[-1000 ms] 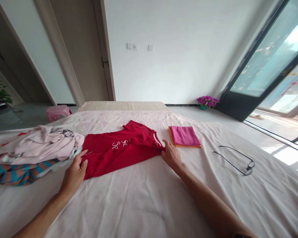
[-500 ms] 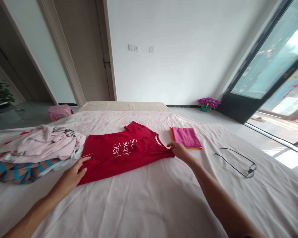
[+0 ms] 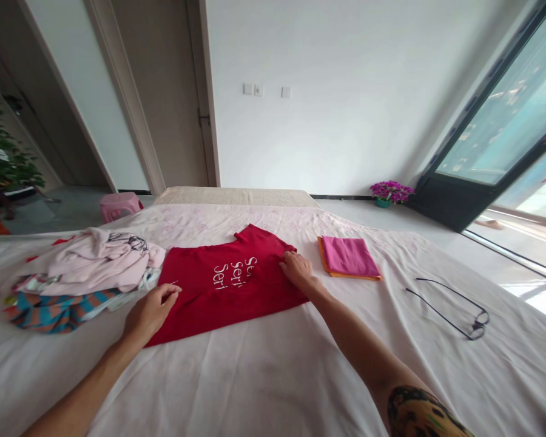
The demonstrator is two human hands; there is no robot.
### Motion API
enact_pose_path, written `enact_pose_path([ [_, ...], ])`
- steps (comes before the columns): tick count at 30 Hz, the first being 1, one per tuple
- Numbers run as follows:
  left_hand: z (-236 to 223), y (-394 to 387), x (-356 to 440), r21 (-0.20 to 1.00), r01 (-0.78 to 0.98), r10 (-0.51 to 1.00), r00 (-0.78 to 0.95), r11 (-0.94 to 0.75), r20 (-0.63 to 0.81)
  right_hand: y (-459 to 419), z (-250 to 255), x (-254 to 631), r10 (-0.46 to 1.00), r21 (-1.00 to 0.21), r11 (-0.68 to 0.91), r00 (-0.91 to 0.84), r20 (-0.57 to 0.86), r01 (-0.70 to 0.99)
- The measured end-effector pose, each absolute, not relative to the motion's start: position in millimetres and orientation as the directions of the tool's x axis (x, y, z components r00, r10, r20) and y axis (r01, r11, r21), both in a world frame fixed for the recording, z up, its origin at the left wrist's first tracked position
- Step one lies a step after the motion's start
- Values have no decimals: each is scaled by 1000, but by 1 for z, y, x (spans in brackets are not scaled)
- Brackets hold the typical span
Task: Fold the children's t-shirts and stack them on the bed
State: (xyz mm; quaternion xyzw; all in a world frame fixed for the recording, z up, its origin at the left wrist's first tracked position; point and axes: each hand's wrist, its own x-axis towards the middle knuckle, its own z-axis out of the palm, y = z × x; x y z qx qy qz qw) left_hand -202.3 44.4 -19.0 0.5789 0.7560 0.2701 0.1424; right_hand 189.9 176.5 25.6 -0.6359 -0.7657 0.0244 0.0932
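Red T-shirt (image 3: pixel 200 297) lying on the pale sheet (image 3: pixel 236 388), in front of the person; its long axis runs left to right across the view, the right end slightly farther off; the hem points left, the collar end right, and one short sleeve (image 3: pixel 250 232) juts away to the far side; the white lettering (image 3: pixel 234 273) has its tops toward the collar end, so its lines run from far to near.

The left hand (image 3: pixel 152 309) is at the hem end, thumb and forefinger drawn close together over the cloth; whether they pinch it, I cannot tell; the right hand (image 3: pixel 295 268) lies over the collar end with bent fingers, touching the fabric, though I cannot tell if it grips any.

Just beyond the hem, to the left, sits a heap of clothes (image 3: pixel 95 267); right of the collar end lies a folded pink cloth (image 3: pixel 350 256) over an orange one (image 3: pixel 324 261); farther right, spectacles (image 3: pixel 480 325) rest with their arms pointing left.
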Motion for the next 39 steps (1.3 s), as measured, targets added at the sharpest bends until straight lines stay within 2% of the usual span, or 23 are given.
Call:
enact_pose_path([
  [4,-9,34,-200,601,798,889,-297,31,349,181,31,192,959,-235,224,-171,225,946],
  [8,7,50,-204,550,834,832,-337,45,442,201,48,194,954,-301,179,-91,286,937],
  [10,10,65,-205,496,862,848,-336,102,410,213,53,192,970,-313,134,-59,237,940],
  [13,8,80,-203,347,921,901,-292,175,321,220,55,190,984,-285,88,-38,176,955],
  [15,6,77,-201,245,960,911,-215,132,351,212,54,194,969,-260,143,-82,231,955],
  [17,6,64,-198,205,979,911,-93,9,402,193,52,202,936,-253,270,-192,294,929],
  [20,8,33,-194,242,947,935,126,-213,331,157,48,221,854,-230,504,-439,280,833],
  [23,7,10,-193,252,920,947,256,-300,192,131,41,238,760,-156,649,-623,187,745],
  [25,5,5,-194,226,931,953,256,-288,160,127,36,245,756,-105,654,-639,143,749],
  [28,5,13,-197,185,946,953,231,-267,194,135,32,248,800,-41,597,-590,109,801],
  [34,14,10,-200,188,945,941,214,-267,261,123,41,260,778,-1,608,-596,200,794],
  [36,13,-7,-202,220,938,951,220,-267,217,105,44,268,769,-17,628,-616,172,778],
  [39,11,-31,-204,312,923,974,218,-225,60,83,51,277,762,-95,647,-644,60,757],
])
